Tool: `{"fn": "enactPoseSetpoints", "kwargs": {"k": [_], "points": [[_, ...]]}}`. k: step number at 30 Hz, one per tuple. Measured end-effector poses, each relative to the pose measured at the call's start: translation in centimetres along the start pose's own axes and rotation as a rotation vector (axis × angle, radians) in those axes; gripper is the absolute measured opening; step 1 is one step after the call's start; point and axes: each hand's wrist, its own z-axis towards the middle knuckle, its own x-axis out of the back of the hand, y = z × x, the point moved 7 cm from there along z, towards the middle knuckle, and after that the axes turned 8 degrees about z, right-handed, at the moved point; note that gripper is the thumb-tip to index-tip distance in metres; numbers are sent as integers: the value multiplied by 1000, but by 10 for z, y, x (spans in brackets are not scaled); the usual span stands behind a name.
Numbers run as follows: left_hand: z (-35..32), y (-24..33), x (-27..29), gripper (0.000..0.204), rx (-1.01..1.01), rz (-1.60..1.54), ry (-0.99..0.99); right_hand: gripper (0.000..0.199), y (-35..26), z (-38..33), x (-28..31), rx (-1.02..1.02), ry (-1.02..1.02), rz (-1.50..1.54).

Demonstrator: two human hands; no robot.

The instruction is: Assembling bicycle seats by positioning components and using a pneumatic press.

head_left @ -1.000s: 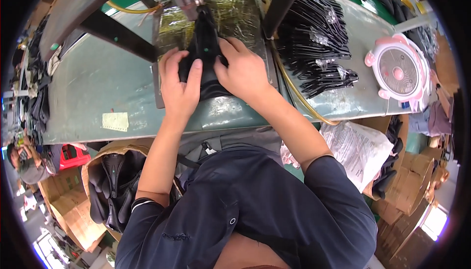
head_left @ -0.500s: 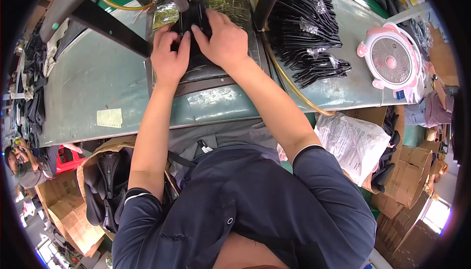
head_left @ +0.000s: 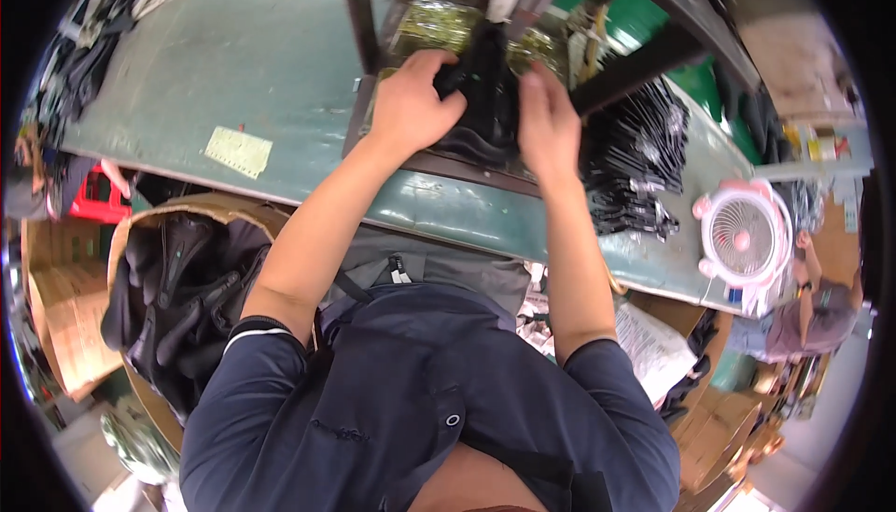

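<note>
A black bicycle saddle (head_left: 483, 92) lies on a dark-edged plate, its narrow nose pointing away from me under the metal head of a machine. My left hand (head_left: 417, 106) is closed on the saddle's left side, thumb toward its top and fingertips partly hidden. Close by the right side is my right hand (head_left: 549, 125), its fingers pointing away from me and smeared by motion; whether it touches the saddle cannot be made out. Shiny gold-coloured film (head_left: 434, 27) covers the far part of the plate.
Dark machine posts (head_left: 357, 13) stand around the plate. Bundled black rods (head_left: 644, 139) and a pink-and-white fan (head_left: 744, 237) sit to the right on the green table (head_left: 289, 55). A yellowish paper (head_left: 239, 151) lies left. Below is a carton of black saddles (head_left: 187, 279). Another person (head_left: 817, 316) is far right.
My view has swung, so the machine and table appear farther right. My hands have moved apart, from close together at the saddle's middle to its two sides. More of the saddle shows.
</note>
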Motion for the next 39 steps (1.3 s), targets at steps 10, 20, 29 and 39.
{"fn": "enactPoseSetpoints", "kwargs": {"k": [10, 20, 29, 39], "points": [[-171, -111, 152, 58, 1098, -1523, -503, 98, -48, -134, -132, 65, -1044, 76], [-375, -265, 346, 50, 1094, 428, 344, 110, -16, 9, -305, -351, -301, 1001], [-458, -327, 370, 94, 990, 1397, -553, 30, -33, -50, -137, -2, -813, 378], [-370, -323, 407, 64, 919, 1185, -680, 24, -27, -15, 239, 318, 123, -679]]}}
